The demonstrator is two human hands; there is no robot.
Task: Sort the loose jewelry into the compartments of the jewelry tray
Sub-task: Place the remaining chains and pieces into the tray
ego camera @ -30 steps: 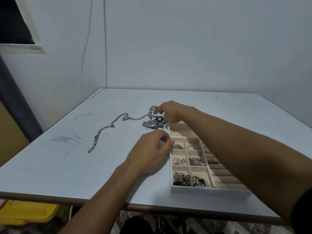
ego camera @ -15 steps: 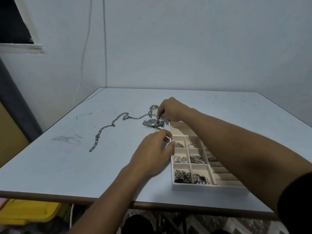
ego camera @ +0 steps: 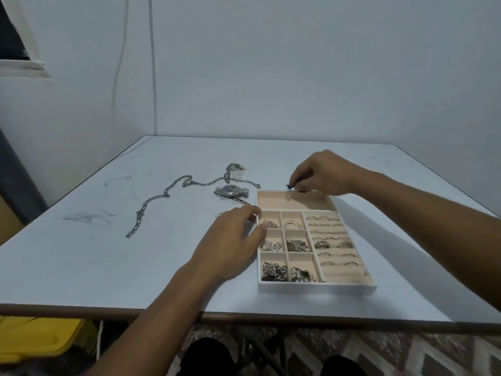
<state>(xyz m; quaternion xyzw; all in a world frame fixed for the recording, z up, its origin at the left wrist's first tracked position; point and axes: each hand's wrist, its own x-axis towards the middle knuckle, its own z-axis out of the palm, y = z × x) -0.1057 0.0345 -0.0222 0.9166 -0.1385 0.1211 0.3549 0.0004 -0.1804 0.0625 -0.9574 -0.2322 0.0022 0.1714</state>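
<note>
While the left hand [ego camera: 230, 242] lies on the table [ego camera: 108, 267] just beside the jewelry tray [ego camera: 317, 285], its fingers are loosely bent and close together, with their tips touching the tray's left wall by the farthest small compartment. Farther back, the right hand [ego camera: 322, 173] hangs over the tray's far edge, its other fingers curled under, and its thumb and forefinger pinch a small dark piece [ego camera: 289, 186] above the far left corner of the long compartment that runs across the back of the tray. What kind of piece it is cannot be told at this size. Nearer the person, the tray holds six small compartments in two columns, each with a heap of silver jewelry, and to their right a padded section where rings [ego camera: 332, 243] sit slotted in rows. Still loose on the table, a silver watch [ego camera: 231, 191] lies near the tray's far left corner, apart from it. A long silver chain [ego camera: 162, 196] snakes from beside the watch out to the left and toward the near edge, and a small silver pendant [ego camera: 233, 167] lies just beyond the watch, at the chain's far end. Under the table on the left sits a yellow container [ego camera: 35, 337], and two thin cables [ego camera: 152, 63] run down the wall behind.
</note>
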